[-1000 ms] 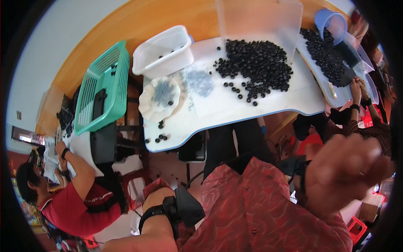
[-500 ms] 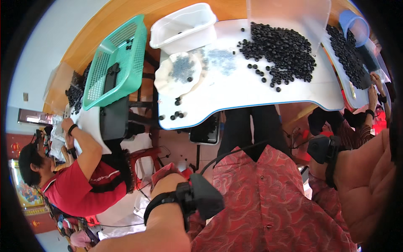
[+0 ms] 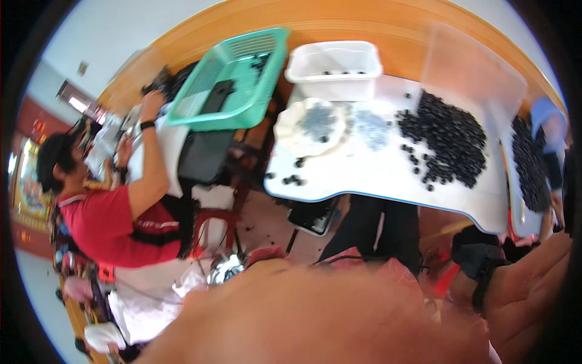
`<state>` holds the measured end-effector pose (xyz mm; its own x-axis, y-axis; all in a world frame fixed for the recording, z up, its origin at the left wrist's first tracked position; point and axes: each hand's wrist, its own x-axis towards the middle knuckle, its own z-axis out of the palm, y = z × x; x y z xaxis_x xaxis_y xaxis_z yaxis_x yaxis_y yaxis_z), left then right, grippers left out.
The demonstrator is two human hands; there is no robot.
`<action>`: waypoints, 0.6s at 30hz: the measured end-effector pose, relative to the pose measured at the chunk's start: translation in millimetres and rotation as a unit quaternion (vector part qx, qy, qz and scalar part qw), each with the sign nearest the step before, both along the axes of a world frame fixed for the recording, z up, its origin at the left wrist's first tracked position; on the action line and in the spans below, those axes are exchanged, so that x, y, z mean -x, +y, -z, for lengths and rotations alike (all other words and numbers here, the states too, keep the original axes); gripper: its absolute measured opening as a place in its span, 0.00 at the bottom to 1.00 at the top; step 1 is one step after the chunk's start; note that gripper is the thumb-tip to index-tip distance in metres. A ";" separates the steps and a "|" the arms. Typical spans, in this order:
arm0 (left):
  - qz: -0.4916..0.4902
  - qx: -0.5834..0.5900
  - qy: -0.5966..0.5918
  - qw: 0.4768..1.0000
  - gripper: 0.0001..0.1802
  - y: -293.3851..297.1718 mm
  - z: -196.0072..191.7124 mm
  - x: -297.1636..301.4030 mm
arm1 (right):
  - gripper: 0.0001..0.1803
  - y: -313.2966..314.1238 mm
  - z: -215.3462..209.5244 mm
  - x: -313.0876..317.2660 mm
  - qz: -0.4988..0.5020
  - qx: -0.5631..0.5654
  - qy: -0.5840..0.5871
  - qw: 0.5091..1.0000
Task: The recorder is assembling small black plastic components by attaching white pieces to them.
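Observation:
My left hand (image 3: 315, 315) is a large smeared shape close up at the bottom centre, covering most of my red patterned shirt; its fingers do not show. At the lower right my right hand (image 3: 533, 291) is raised, with a black strap and a dark device (image 3: 479, 262) at the wrist; its fingers are out of sight. Neither hand touches the white table (image 3: 364, 173) beyond. On it are a heap of small round black pieces (image 3: 451, 139), several loose ones and a cream scalloped dish (image 3: 291, 130) with a grey patch.
A white tub (image 3: 333, 88) and a green basket (image 3: 227, 118) hold some black pieces. A clear panel (image 3: 479, 67) stands behind the heap. At left a person in red (image 3: 115, 224) works; another person's hand (image 3: 556, 203) is at far right, near a blue basket (image 3: 548, 118).
My view has turned, so the table sits lower and farther right in it. My left hand has swung in front of my shirt. The person at left has raised an arm.

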<state>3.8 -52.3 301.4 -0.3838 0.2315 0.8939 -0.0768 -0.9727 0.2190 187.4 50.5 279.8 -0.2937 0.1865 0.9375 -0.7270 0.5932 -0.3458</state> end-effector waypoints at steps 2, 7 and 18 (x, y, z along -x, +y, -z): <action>-0.038 -0.006 0.016 0.999 0.13 -28.0 -2.7 -19.9 | 0.08 -11.7 -3.8 21.6 -0.054 0.013 0.034 0.998; -0.047 -0.048 0.022 0.998 0.12 -22.5 5.9 -37.8 | 0.08 -19.9 -6.6 49.1 -0.104 0.021 0.079 0.991; 0.021 0.015 -0.028 0.999 0.14 1.1 28.3 -86.7 | 0.08 -45.3 -6.1 61.2 -0.169 0.089 0.100 0.977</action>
